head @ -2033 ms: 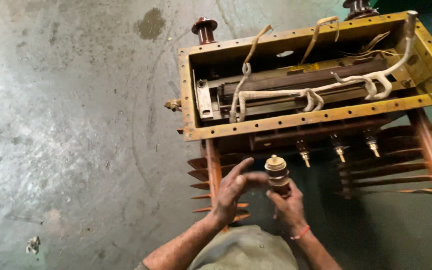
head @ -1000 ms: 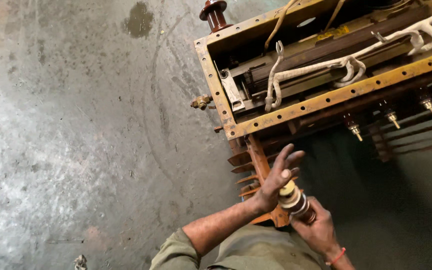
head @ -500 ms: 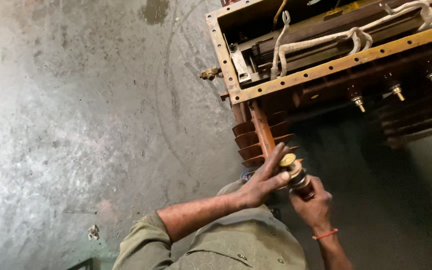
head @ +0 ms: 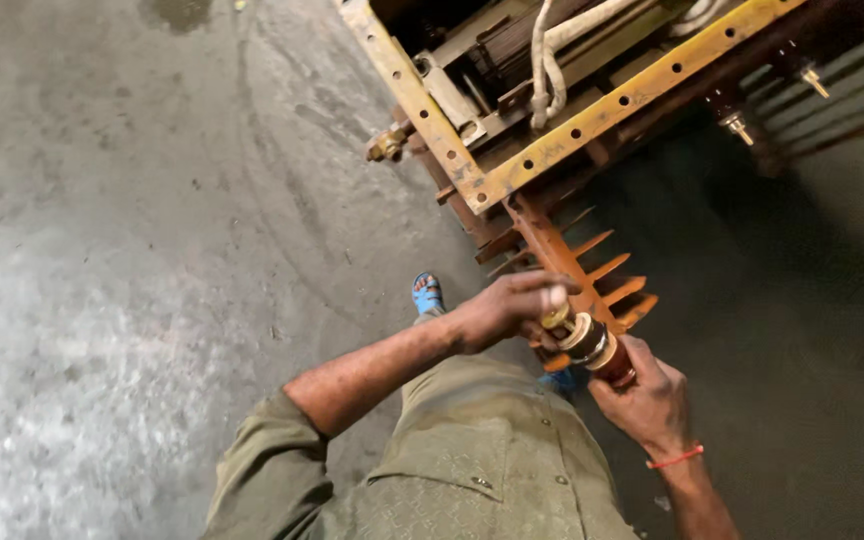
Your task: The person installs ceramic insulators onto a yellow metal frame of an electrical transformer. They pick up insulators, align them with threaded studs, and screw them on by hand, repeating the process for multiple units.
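Right hand (head: pixel 647 400) grips brown bushing (head: pixel 597 350); left hand (head: pixel 507 310) fingers pinch its brass tip.

We see the bushing (head: pixel 592 345) between both hands: left hand (head: pixel 507 310) on its top end, right hand (head: pixel 647 400) below. The tank (head: pixel 592 110) stands on the floor (head: pixel 102 250) beyond, fins (head: pixel 592 270) just behind the bushing.

A grey concrete floor (head: pixel 132 250), stained and scuffed, carries everything here. On it at the far right stands a big yellow-rimmed metal tank (head: pixel 592 120) with rusty orange fins (head: pixel 592 265) down its near side. A foot in a blue sandal (head: pixel 427 295) rests on the floor just beside the fins.
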